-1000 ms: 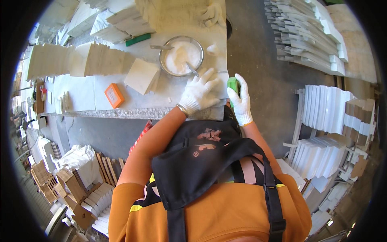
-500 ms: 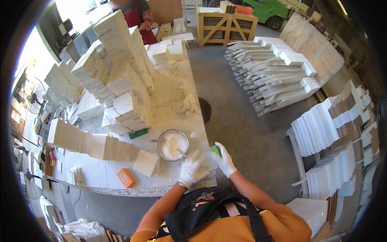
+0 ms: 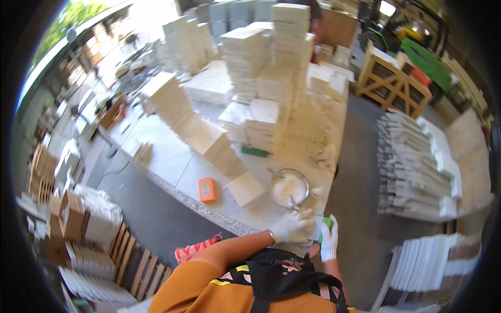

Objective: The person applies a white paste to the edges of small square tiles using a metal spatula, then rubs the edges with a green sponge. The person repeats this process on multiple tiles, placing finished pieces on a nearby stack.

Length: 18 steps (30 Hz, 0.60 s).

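Workbench (image 3: 162,156), green block (image 3: 327,222) in right hand (image 3: 330,243), printed apron (image 3: 274,279)

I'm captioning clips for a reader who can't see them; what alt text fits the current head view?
A white-gloved right hand holds a small green block at the edge of a pale stone-topped worktable, with the white-gloved left hand close by. Beyond them are a round metal bowl of white material and tall stacks of white rectangular slabs.

The green block (image 3: 327,222) is partly covered by the right hand (image 3: 329,242); whatever lies beneath the left hand (image 3: 292,227) is hidden. The upper-left clutter (image 3: 133,68) is blurred. A distant person (image 3: 315,11) is cut off by the top edge.
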### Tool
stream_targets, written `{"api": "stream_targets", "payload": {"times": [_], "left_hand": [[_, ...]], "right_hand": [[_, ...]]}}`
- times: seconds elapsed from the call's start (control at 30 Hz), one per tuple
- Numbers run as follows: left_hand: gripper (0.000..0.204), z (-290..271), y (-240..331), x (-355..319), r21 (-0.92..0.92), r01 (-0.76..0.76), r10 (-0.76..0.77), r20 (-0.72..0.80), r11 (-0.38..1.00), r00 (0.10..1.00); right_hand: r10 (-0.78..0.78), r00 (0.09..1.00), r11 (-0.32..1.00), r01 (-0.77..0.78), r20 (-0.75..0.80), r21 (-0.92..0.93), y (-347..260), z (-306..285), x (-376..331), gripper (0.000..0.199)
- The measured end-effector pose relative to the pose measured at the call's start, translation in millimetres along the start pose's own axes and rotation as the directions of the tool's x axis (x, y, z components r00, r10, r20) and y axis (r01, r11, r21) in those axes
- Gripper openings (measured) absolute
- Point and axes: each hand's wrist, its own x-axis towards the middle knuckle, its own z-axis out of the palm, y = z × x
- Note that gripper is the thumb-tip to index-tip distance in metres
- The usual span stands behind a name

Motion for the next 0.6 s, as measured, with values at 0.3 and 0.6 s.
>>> {"api": "stream_targets", "payload": {"times": [0.3,0.6], "left_hand": [[0.067,8,-5,-7,-0.041,-0.030,0.026,-0.101,0.999,0.995],[0.073,12,-9,-4,-0.011,-0.049,0.048,-0.102,0.999,0.994]], "right_hand": [[0.025,0.999,0.998,-0.027,0.042,0.056,-1,2,7,0.057],[0.000,0.999,1.000,-0.001,0.054,0.019,4,-5,-6,0.057]]}}
